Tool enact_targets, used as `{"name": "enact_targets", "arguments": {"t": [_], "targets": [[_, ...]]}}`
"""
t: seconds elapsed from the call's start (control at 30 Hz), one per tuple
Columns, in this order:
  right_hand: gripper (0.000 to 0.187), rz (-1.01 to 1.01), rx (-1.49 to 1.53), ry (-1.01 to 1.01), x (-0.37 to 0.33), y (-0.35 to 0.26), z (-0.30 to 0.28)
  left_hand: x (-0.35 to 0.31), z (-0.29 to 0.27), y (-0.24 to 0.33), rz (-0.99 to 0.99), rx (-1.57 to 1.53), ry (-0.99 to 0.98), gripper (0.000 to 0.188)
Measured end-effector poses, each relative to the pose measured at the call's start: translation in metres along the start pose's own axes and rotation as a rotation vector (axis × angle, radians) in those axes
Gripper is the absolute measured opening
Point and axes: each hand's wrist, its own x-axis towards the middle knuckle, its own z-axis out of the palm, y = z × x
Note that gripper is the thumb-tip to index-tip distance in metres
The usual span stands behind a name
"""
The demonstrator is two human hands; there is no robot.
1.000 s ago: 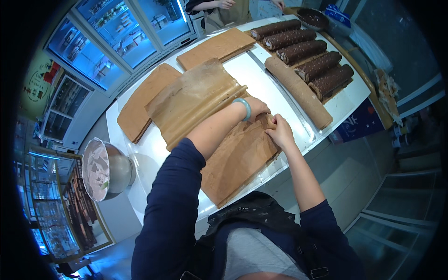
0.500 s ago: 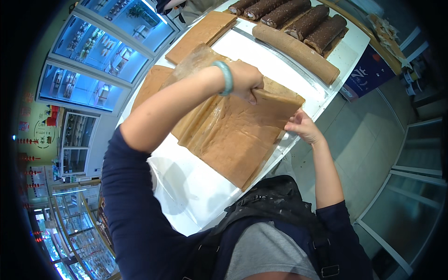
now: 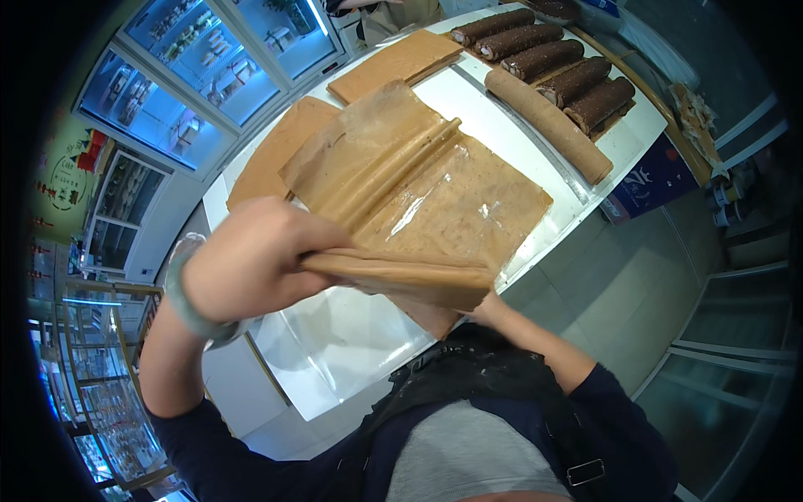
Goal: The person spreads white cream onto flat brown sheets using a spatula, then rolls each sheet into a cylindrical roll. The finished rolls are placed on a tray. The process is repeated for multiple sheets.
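Note:
My left hand [image 3: 263, 255], with a pale green bangle at the wrist, grips one end of a brown sponge cake sheet [image 3: 410, 276]. The sheet is raised near my body, its thick edge toward the far side. My right hand [image 3: 487, 308] is at the sheet's right end, mostly behind it; its fingers are hidden. Beyond the raised sheet lies shiny, creased brown baking paper [image 3: 477, 197], with a ridge of folds across it. A lower corner of cake [image 3: 431, 318] shows beneath the sheet.
Flat brown cake sheets [image 3: 393, 63] lie at the white table's [image 3: 339, 343] far left. A plain brown roll [image 3: 548, 125] and several dark chocolate-coated rolls [image 3: 544, 58] lie at the far right. Lit display cases [image 3: 209, 67] stand beyond; another person [image 3: 393, 17] is at the far end.
My left hand has drawn the cake sheet's far edge toward my body and left, off the baking paper, which now shows bare. My right hand has moved nearer my body, behind the sheet.

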Motion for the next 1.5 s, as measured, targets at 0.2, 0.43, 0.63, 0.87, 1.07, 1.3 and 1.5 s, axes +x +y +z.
{"name": "enact_targets", "arguments": {"t": [0.2,0.43,0.63,0.87,1.07,1.3,1.5], "targets": [[0.047,0.061,-0.287,-0.758,0.111,-0.181,-0.105,-0.107,0.058,0.000,-0.547,-0.809,0.530,0.017],[0.055,0.282,-1.053,-1.097,0.261,-0.177,-0.099,-0.036,0.300,-0.016,-0.719,-1.440,0.907,0.039],[0.045,0.028,-1.236,-0.243,0.237,-0.065,-0.185,0.013,0.394,-0.023,-0.704,-1.870,1.036,0.036],[0.056,0.474,-0.771,-0.022,0.150,0.001,-0.220,0.019,0.381,-0.031,-0.781,-1.834,1.124,0.040],[0.054,-0.004,-0.641,-0.101,0.144,0.011,-0.193,0.046,0.357,-0.031,-0.849,-1.678,1.109,0.046],[0.045,0.248,-0.235,-0.280,0.157,-0.035,-0.222,0.046,0.345,-0.015,-0.725,-1.666,1.217,0.044],[0.070,0.455,-0.320,-0.282,0.177,-0.007,-0.237,0.069,0.387,-0.020,-0.749,-1.875,1.259,0.048]]}}
